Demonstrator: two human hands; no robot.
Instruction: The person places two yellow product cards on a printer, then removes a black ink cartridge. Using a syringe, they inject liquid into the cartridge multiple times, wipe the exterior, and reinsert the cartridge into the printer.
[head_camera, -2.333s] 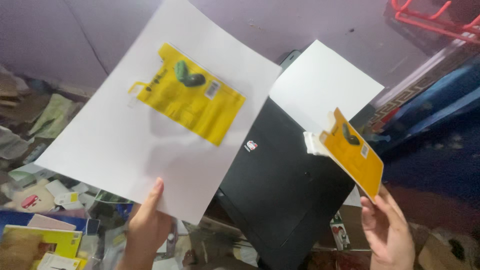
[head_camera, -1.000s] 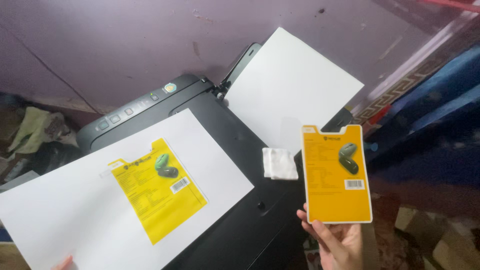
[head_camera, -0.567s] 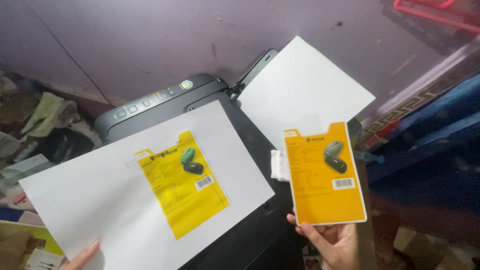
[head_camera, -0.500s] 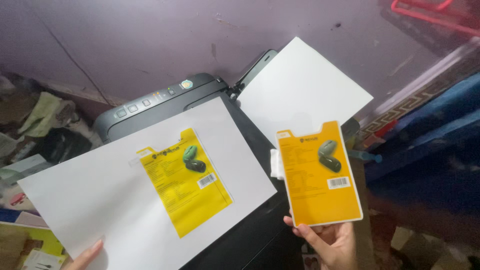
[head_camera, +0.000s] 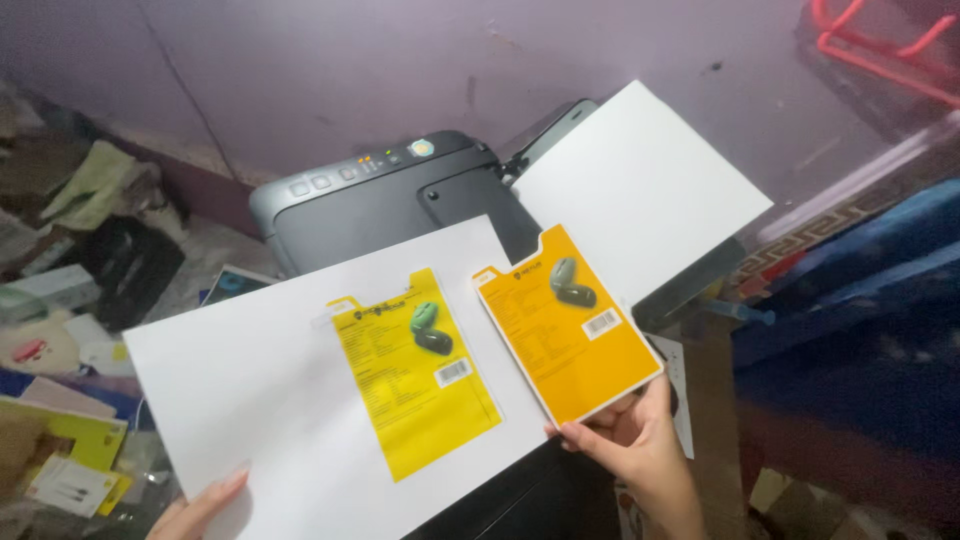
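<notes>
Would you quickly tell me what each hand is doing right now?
Left hand: holding the white printed sheet at its lower edge.
Right hand: closed on the orange card, gripping its bottom edge.

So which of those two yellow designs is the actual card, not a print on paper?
The orange-yellow card in the right hand: stiff, separate, white-edged. The paler one is printed flat on the white sheet.

Bare left hand, bare right hand, no sleeves in view, fingernails seemingly unpainted
</notes>
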